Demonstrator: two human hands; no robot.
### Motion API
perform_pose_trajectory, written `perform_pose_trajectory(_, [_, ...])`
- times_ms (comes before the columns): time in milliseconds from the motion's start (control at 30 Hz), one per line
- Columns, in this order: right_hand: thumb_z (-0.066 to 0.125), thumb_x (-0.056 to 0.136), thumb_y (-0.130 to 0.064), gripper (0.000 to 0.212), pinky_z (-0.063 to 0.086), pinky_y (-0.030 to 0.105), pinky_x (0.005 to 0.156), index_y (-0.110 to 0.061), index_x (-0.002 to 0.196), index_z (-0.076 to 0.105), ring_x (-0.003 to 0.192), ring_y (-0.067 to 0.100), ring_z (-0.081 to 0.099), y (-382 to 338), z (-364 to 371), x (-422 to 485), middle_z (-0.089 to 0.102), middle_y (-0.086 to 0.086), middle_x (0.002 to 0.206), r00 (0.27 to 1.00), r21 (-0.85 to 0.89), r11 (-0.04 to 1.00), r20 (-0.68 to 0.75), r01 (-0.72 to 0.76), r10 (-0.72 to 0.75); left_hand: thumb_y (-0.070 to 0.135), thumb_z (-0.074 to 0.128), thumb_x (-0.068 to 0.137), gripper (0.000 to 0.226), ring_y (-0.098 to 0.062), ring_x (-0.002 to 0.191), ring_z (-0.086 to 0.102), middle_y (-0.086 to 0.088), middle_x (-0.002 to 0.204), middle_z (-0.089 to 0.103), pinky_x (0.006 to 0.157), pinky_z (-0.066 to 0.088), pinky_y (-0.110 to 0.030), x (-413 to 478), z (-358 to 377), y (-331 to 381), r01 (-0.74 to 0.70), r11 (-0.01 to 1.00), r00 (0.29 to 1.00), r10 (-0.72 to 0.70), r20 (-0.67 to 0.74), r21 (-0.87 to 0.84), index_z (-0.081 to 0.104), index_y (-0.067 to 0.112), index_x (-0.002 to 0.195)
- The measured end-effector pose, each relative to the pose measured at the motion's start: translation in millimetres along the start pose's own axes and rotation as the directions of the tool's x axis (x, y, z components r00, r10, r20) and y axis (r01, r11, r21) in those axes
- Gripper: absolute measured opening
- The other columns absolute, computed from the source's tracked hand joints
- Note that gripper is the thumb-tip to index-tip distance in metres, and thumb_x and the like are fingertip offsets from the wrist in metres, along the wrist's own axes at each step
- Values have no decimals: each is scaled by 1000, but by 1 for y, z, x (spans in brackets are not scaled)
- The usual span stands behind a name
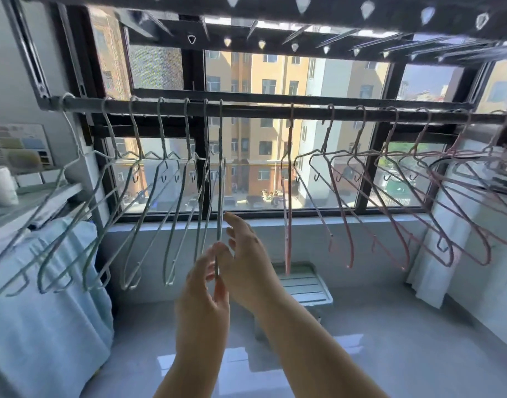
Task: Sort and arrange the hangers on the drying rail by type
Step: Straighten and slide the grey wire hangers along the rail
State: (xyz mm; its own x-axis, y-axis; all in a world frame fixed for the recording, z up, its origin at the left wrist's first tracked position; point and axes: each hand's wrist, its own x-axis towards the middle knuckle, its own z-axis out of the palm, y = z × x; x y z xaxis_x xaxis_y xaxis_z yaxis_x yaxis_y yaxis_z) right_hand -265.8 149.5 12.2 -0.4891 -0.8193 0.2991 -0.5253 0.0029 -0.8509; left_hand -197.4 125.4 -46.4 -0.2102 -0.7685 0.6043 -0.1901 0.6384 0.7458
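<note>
A dark drying rail (260, 109) runs across the window. Several grey-green wire hangers (171, 214) hang on its left half, and several pink wire hangers (344, 214) hang on its right half, with a gap between the two groups. The rightmost grey-green hanger (220, 182) hangs edge-on to me. My left hand (203, 285) is raised under it, fingers closed around its lower end. My right hand (246, 254) is just right of that hanger, fingers spread, holding nothing.
A second perforated rack (275, 12) sits overhead. At the left, a light blue cloth (45, 282) hangs under a shelf holding a paper roll (0, 185). A white slatted stool (304, 285) stands on the floor below the window. White fabric (436, 254) hangs at the right.
</note>
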Motion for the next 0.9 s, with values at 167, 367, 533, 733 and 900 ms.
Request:
perform_pose_trajectory(167, [44, 94, -9, 44, 46, 36, 98, -19, 136, 37, 106, 15, 57, 5, 8, 5, 60, 0, 119, 992, 163, 979, 34, -124, 120, 4, 61, 81, 36, -3, 81, 61, 2, 98, 71, 70, 41, -2, 0, -1, -2, 54, 999, 998, -54, 15, -1, 61, 16, 115])
perform_pose_trajectory(367, [39, 92, 2, 45, 49, 34, 94, -14, 134, 41, 91, 14, 62, 7, 2, 3, 66, -2, 89, 989, 372, 919, -8, -133, 146, 3, 60, 82, 39, -12, 86, 68, 2, 100, 71, 74, 50, -17, -4, 4, -1, 49, 998, 999, -48, 22, -46, 60, 19, 116])
perform_pose_trajectory(533, [36, 93, 7, 44, 49, 19, 74, -10, 133, 41, 77, 10, 61, 5, -12, -1, 62, -2, 77, 989, 470, 875, -22, -118, 145, 14, 62, 81, 31, -1, 76, 66, 9, 92, 72, 67, 49, -12, -5, 8, 6, 29, 996, 1000, -28, 9, -86, 65, 29, 108])
perform_pose_trajectory(733, [36, 94, 5, 44, 50, 22, 75, -12, 134, 40, 76, 9, 61, 6, -23, -9, 61, -1, 77, 985, 492, 863, -54, -116, 163, 13, 65, 80, 30, 19, 74, 57, 18, 87, 69, 63, 39, 6, -9, 16, 16, 38, 989, 999, -32, 42, -141, 67, 32, 103])
perform_pose_trajectory(900, [36, 94, 5, 44, 50, 23, 76, -13, 133, 41, 76, 7, 61, 7, -26, -15, 61, 0, 80, 980, 548, 826, -58, -127, 190, 10, 67, 78, 32, 21, 71, 57, 21, 82, 68, 60, 37, 6, -12, 18, 18, 61, 976, 997, -50, 60, -208, 68, 32, 101])
